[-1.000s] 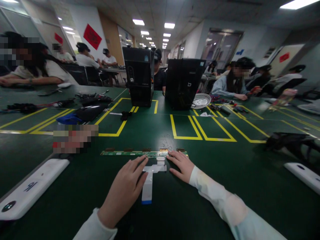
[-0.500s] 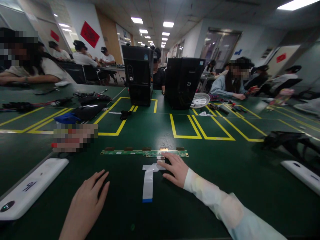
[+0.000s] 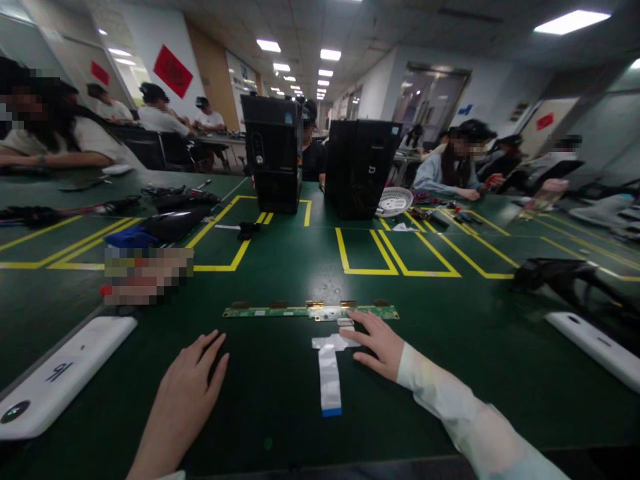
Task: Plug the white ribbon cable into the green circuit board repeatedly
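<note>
A long, narrow green circuit board (image 3: 273, 312) lies across the dark green table, with copper-coloured tabs along its far edge. From its near side a white flat ribbon cable (image 3: 329, 380) runs toward me, folded near the top and blue at its end. My right hand (image 3: 377, 343) is open over the board's right part; its fingertips rest at the board and the cable's upper end, hiding a bit of both. To the left, my left hand (image 3: 193, 380) lies open and flat just above or on the table, apart from the board and holding nothing.
Two black computer towers (image 3: 277, 157) stand at the back. White devices lie at the left (image 3: 65, 373) and right (image 3: 593, 347). Cables, a blue-and-black bundle (image 3: 150, 230) and a white basket (image 3: 395, 201) sit farther off. Yellow tape (image 3: 370, 272) marks the table; several people sit around.
The board and its ribbon cable have shifted to the right, together with my right hand. My left hand has also moved slightly right. The view has turned a little.
</note>
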Motion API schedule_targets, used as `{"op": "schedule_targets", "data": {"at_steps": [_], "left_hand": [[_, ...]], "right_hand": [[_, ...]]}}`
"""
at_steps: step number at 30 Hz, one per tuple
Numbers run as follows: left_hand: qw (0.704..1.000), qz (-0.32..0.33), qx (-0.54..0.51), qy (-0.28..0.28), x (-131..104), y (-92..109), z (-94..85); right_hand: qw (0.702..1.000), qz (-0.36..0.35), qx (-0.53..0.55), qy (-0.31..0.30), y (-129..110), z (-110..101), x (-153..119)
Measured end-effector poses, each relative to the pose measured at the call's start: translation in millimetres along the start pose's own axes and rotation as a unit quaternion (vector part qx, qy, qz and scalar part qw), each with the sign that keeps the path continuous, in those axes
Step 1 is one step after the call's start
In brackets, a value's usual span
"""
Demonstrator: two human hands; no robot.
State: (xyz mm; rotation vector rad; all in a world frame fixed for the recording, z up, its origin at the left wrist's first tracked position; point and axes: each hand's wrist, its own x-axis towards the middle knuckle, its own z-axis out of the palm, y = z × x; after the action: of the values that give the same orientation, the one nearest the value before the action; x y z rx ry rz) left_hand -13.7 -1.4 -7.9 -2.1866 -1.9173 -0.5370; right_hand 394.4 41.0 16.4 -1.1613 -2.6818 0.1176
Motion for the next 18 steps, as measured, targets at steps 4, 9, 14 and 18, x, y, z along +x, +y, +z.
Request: {"op": "schedule_targets", "data": {"at_steps": [4, 9, 14, 18], "left_hand": [[1.000, -0.007, -0.001, -0.010, 1, 3, -2.9], [1.000, -0.007, 0.004, -0.018, 1, 0, -1.4], [0.999, -0.011, 0.006, -0.033, 1, -2, -0.8], [1.000, -0.010, 0.004, -0.029, 2, -1, -2.4]], "right_hand": [[0.997, 0.039, -0.034, 0.050, 11, -2, -60], [0.983, 0.141, -0.078, 0.091, 25, -2, -141], [0.959, 0.220, -0.143, 0.109, 36, -3, -202], [0.932, 0.292, -0.188, 0.105, 46, 3, -238]]}}
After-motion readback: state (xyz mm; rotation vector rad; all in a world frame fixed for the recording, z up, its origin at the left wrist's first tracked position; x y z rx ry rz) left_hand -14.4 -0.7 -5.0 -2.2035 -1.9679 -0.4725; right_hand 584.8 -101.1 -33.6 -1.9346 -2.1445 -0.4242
